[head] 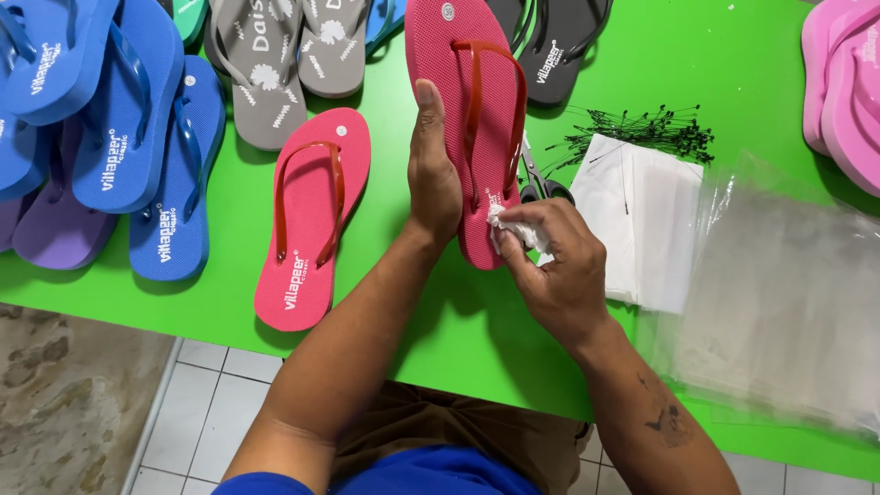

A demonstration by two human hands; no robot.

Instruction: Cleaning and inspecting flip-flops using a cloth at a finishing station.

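Person wiping heel of a red flip-flop w/ a white cloth, green worktop.

L hand (433, 179) is lying flat and open against the side of the red flip-flop (449, 110), fingers straight, bracing it so it's not sliding; R hand (550, 261) is pinching a crumpled white cloth (510, 229) closed on it, pressing at the heel end. Flip-flop is resting sole-down on the worktop (229, 302), toe pointing away. Its matching red flip-flop (312, 220) is lying just beside, to the L. Scissors (539, 186), black tag pins (642, 128), clear plastic bags (779, 302) are sitting to the R, near at hand.
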